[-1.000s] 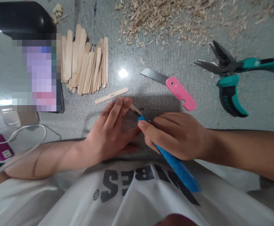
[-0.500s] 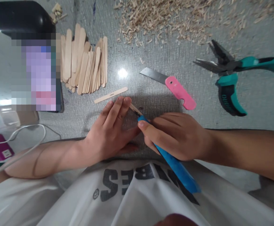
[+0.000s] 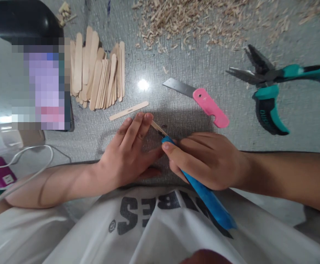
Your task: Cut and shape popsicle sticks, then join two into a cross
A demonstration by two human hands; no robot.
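Note:
My left hand [image 3: 128, 150] rests on the table with its fingertips pressing down a wooden craft stick [image 3: 156, 125]. Most of that stick lies under the fingers; only a short end sticks out to the right. Wrapped in my right hand [image 3: 206, 159] is a blue-handled cutting tool [image 3: 204, 198], thumb along its front. Its short dark tip meets the stick's exposed end; the blade's exact shape is hard to make out. Just beyond my left fingertips lies another craft stick [image 3: 129, 111] with a small dark mark near its middle.
A pink folding knife [image 3: 211, 108] lies with its blade out. Teal-handled pliers [image 3: 267, 77] sit open at the right. Wood shavings [image 3: 187, 22] cover the back. A pile of craft sticks [image 3: 96, 73], a black object [image 3: 22, 20] and a white cable [image 3: 50, 152] are at the left.
My right hand and the blue-handled tool have shifted slightly down and to the right, toward my body. My left hand stays in place on the stick.

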